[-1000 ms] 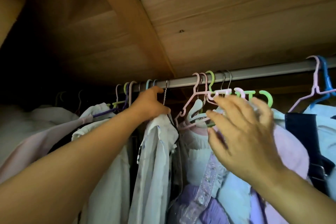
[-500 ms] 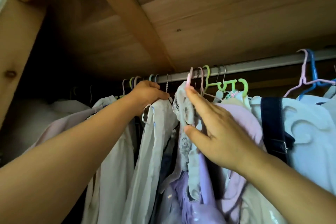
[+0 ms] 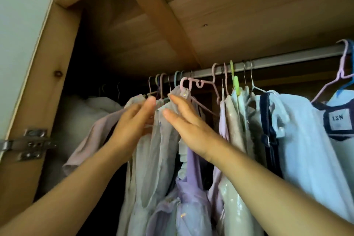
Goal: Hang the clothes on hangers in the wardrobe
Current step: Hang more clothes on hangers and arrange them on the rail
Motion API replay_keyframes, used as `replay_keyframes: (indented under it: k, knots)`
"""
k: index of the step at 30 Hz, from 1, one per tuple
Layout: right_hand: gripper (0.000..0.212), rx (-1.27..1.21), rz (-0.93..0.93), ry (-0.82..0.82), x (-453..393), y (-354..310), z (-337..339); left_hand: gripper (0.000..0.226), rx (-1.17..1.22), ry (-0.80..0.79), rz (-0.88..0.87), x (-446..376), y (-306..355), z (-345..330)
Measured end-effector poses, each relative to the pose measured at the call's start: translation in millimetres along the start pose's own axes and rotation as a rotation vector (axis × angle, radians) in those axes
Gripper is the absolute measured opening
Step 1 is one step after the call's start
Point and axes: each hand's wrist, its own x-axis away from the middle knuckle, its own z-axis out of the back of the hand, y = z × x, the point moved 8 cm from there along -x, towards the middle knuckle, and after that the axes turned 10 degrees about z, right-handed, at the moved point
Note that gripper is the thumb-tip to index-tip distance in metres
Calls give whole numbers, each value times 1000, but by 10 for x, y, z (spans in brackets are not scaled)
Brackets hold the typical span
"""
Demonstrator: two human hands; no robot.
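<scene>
A metal rail (image 3: 277, 61) runs across the wardrobe under its wooden top. Several pastel hangers hook over it, among them a pink hanger (image 3: 203, 84) and a green hanger (image 3: 235, 80). Pale garments hang below: a grey-white sheer garment (image 3: 162, 149), a lilac dress (image 3: 191, 188) and a light blue top with navy trim (image 3: 306, 140). My left hand (image 3: 132, 126) and my right hand (image 3: 189, 128) are raised side by side with straight fingers, on either side of the sheer garment's shoulder. Neither hand grips anything.
The wardrobe's wooden side panel (image 3: 38, 86) stands at the left with a metal hinge (image 3: 28, 143) on it. A wooden beam (image 3: 162, 19) crosses the top. Whitish bedding (image 3: 80, 119) fills the dark left corner. More clothes crowd the rail's right end.
My left hand has let go of the hanger top and opened. My right hand has released the pinched garment and flattened. The view has shifted left, showing the side panel and hinge.
</scene>
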Motion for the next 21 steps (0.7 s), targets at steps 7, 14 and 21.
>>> replay_keyframes:
  k: [7, 14, 21]
  knots:
    - [67, 177, 69, 55, 425, -65, 26, 27, -58, 10, 25, 433, -365, -7]
    - [68, 224, 131, 145, 983, -131, -59, 26, -191, 71, 4, 1074, -410, 152]
    - [49, 182, 329, 206, 1687, -475, -619, 19, -443, 131, 119, 2180, -622, 717]
